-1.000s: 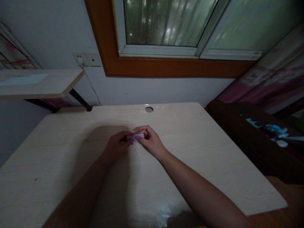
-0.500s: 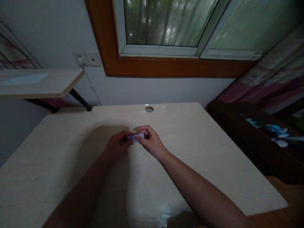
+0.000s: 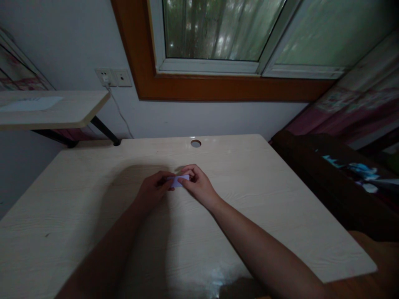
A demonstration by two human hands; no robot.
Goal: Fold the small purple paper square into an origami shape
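Lilac slip [image 3: 176, 182], small and thin: held it between both hands, with the left end inside the grasp of the left hand [image 3: 152, 189] and the right end inside that of the right hand [image 3: 201, 187]. Pinched narrowly on each side. On the left, laid the thumb on the near face and the fingers toward the far edge, hiding much of that end. On the right, set the thumb across the face near the middle and curled the fingers behind the other end. Left lilac showing mainly around the right thumb. Held it over the pale tabletop [image 3: 243, 187], nearer than the round hole [image 3: 195, 143] and slightly left of it. Could not tell of any contact between slip and wood.
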